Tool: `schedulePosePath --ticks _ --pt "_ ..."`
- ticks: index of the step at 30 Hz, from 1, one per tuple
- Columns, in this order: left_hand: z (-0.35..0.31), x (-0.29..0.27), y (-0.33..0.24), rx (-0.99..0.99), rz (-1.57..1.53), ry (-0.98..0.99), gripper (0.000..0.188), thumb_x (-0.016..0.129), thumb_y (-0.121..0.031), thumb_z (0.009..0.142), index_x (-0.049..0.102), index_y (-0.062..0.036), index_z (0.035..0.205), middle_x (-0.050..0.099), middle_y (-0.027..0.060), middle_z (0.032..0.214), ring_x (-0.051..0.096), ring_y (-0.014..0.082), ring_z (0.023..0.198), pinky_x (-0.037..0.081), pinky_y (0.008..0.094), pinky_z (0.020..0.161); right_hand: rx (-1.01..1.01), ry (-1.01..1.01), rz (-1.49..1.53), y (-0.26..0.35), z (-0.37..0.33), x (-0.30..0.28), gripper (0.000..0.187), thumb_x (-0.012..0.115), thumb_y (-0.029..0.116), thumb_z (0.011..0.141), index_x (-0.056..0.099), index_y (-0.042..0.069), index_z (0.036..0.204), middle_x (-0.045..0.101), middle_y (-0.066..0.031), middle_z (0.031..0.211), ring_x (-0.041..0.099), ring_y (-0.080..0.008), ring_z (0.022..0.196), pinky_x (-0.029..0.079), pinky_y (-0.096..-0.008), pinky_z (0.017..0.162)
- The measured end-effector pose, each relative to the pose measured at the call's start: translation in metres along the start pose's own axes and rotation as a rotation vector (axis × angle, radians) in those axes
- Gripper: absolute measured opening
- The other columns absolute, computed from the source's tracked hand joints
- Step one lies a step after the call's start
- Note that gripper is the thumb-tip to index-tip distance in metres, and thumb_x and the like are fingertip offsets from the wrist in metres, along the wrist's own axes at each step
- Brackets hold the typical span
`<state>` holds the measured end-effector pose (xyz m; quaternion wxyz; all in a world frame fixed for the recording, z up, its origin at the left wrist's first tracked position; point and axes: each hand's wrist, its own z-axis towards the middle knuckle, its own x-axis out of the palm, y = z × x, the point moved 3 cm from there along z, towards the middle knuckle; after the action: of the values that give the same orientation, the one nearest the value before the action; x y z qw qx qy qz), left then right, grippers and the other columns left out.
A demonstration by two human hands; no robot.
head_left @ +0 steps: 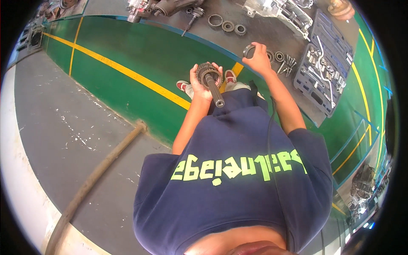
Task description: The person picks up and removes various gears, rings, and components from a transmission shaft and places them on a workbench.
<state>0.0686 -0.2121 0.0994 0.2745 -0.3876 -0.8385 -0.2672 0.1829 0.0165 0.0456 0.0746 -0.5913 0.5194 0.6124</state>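
My left hand (198, 86) is wrapped round a splined gear shaft (215, 92), held in front of my body away from the workbench. Its toothed gear end rests in the palm, and the bare shaft points back toward me. Over the near edge of the bench, my right hand (260, 63) pinches a thin metal ring (244, 52) between thumb and fingers. Just right of that hand lie a small gear (270, 55) and a bearing-like ring (279, 56), with several bolts (290, 62) beside them.
A blue socket-set case (301, 80) lies unfolded on the bench's right. Farther back are three gear rings (228, 26), another gear shaft (194, 18) and a metal housing (280, 15). A long hose (100, 170) runs along the floor at left.
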Motion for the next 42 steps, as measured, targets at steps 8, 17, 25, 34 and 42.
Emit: schedulePosePath --ticks 8,17,25,34,42 --pt "-0.022 0.0 -0.012 0.063 -0.01 -0.066 0.042 0.071 -0.038 0.087 0.061 -0.0004 0.103 0.063 0.0188 0.107 0.065 0.0339 0.098 0.061 0.0481 0.085 -0.101 0.151 -0.43 -0.004 0.024 0.027 0.089 0.083 0.038 0.076 0.044 0.01 0.151 0.055 -0.0133 0.136 0.054 -0.0313 0.127 0.039 -0.0439 0.108" --pt "-0.021 0.003 -0.016 0.045 0.002 -0.088 0.045 0.074 -0.038 0.085 0.06 0.0003 0.106 0.062 0.0213 0.109 0.064 0.0353 0.097 0.06 0.047 0.084 -0.11 0.073 -0.503 -0.017 0.03 0.015 0.093 0.082 0.039 0.079 0.039 0.012 0.157 0.049 -0.0158 0.15 0.049 -0.0315 0.135 0.034 -0.0484 0.114" --pt "-0.01 0.013 -0.01 0.073 0.195 -0.073 0.053 0.063 -0.05 0.09 0.061 0.0004 0.107 0.067 0.0203 0.104 0.066 0.035 0.095 0.06 0.0482 0.087 -0.688 0.185 0.45 0.1 -0.067 -0.039 0.088 0.082 0.03 0.075 0.045 0.004 0.151 0.046 -0.0199 0.155 0.045 -0.039 0.142 0.037 -0.0476 0.118" --pt "-0.004 0.022 0.012 0.049 0.432 -0.128 0.044 0.06 -0.054 0.092 0.07 -0.0123 0.104 0.074 0.0095 0.104 0.069 0.0302 0.093 0.057 0.0479 0.09 -0.768 -0.063 0.34 0.142 -0.084 -0.022 0.082 0.087 0.031 0.075 0.054 0.003 0.144 0.061 -0.0189 0.141 0.06 -0.0358 0.128 0.047 -0.0448 0.109" --pt "-0.004 0.021 0.023 -0.001 0.422 -0.046 0.049 0.057 -0.054 0.094 0.069 -0.0095 0.11 0.073 0.0114 0.109 0.069 0.0297 0.1 0.056 0.0457 0.095 -0.545 0.003 0.708 0.139 -0.086 -0.017 0.081 0.088 0.026 0.074 0.054 0.002 0.143 0.059 -0.0208 0.144 0.06 -0.0351 0.13 0.045 -0.0448 0.114"
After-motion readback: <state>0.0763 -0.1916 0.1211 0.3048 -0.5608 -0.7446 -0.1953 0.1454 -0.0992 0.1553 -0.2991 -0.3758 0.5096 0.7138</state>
